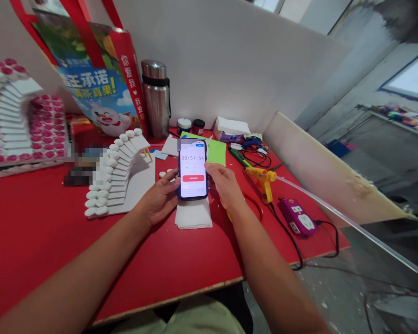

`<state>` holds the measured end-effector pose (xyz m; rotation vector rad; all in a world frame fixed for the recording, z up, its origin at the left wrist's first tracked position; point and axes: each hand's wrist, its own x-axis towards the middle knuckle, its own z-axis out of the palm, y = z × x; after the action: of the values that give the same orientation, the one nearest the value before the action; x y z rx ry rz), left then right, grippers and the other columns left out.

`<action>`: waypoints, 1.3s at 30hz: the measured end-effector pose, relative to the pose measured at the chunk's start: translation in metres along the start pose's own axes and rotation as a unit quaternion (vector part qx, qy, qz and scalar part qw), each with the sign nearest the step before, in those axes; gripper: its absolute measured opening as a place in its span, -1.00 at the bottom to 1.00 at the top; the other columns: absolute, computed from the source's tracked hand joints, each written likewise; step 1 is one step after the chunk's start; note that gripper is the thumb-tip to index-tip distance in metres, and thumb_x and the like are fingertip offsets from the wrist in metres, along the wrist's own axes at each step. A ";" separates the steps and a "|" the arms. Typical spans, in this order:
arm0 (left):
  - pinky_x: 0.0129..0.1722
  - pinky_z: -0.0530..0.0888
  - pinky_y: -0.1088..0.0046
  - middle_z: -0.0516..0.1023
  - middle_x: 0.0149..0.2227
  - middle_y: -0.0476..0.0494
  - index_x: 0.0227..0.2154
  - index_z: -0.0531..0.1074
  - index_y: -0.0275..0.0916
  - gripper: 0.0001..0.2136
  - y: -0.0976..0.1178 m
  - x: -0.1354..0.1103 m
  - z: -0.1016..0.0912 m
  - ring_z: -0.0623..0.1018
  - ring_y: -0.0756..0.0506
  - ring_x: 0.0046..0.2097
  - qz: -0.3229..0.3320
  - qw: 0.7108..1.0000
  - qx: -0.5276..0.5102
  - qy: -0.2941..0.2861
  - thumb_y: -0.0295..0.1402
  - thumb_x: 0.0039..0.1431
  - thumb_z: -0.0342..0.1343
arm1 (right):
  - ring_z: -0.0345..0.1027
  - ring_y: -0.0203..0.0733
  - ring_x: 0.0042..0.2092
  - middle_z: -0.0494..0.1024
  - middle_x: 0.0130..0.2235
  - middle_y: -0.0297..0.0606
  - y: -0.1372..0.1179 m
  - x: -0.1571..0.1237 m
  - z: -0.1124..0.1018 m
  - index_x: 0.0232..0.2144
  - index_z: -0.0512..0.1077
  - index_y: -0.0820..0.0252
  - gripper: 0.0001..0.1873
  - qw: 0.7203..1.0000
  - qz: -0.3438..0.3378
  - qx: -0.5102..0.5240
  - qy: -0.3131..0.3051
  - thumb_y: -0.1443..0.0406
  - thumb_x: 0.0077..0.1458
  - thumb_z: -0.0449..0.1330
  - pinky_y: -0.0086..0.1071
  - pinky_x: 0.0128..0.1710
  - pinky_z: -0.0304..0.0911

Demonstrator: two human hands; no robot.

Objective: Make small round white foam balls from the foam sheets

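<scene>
A smartphone [192,185] stands upright between my two hands, its lit screen showing a running-time display and a red button. My left hand [162,197] grips its left edge, thumb against the side. On the other edge, my right hand [225,183] is closed around the phone with the thumb near the screen. Below the phone lies a stack of white paper or tissue [194,219]. To the left is a white curved model staircase [116,174] edged with white round pieces, on a white board. A few loose white discs [163,175] lie behind my left hand.
Right of my hands are a yellow glue gun [263,178] with a long clear glue stick [348,218] and a purple power strip [297,217] with black cords. Behind stand a steel thermos [156,99], a printed bag [104,93] and two jars. A pink-and-white staircase model [48,125] sits far left.
</scene>
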<state>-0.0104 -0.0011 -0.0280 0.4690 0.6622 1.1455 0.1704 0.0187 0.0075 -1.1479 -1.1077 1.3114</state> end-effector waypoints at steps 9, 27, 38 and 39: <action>0.20 0.51 0.13 0.69 -0.06 -0.21 0.00 0.52 -0.22 -0.63 0.001 0.000 0.003 0.63 -0.21 0.08 0.022 1.000 -0.011 -0.014 -0.55 0.11 0.33 | 0.52 -0.01 0.02 0.62 0.04 -0.14 0.005 -0.003 0.004 0.00 0.46 0.09 -0.39 0.992 -0.047 -0.098 -0.065 0.06 -0.08 0.48 -0.11 0.04 0.39; 0.18 0.52 0.18 0.68 -0.05 -0.14 -0.05 0.50 -0.17 -0.67 0.004 0.000 0.006 0.60 -0.22 0.14 0.060 0.998 -0.005 0.011 -0.51 0.12 0.33 | 0.38 0.21 0.10 0.48 0.08 0.03 0.006 -0.024 0.030 0.14 0.24 0.15 -0.05 0.896 -0.121 -0.427 0.005 0.02 -0.23 0.51 0.03 -0.01 0.36; 0.22 0.48 0.13 0.62 0.09 -0.18 0.10 0.47 -0.16 -0.58 0.002 0.000 0.011 0.57 -0.23 0.17 0.070 0.997 0.017 -0.029 -0.39 0.17 0.33 | 0.46 0.05 -0.01 0.51 -0.02 -0.11 0.016 -0.019 0.034 0.04 0.25 0.14 -0.21 0.936 -0.101 -0.335 0.043 0.12 -0.20 0.48 -0.10 -0.08 0.42; 0.21 0.48 0.13 0.61 0.10 -0.18 0.13 0.46 -0.14 -0.56 0.002 0.000 0.011 0.57 -0.23 0.16 0.067 0.997 0.019 -0.034 -0.37 0.19 0.32 | 0.46 0.05 0.00 0.51 0.00 -0.10 0.016 -0.019 0.033 0.05 0.25 0.14 -0.20 0.934 -0.113 -0.334 0.049 0.12 -0.20 0.48 -0.10 -0.07 0.43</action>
<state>-0.0039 -0.0008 -0.0189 0.5897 0.6001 1.2399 0.1360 -0.0016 -0.0034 -1.4948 -1.6197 0.6914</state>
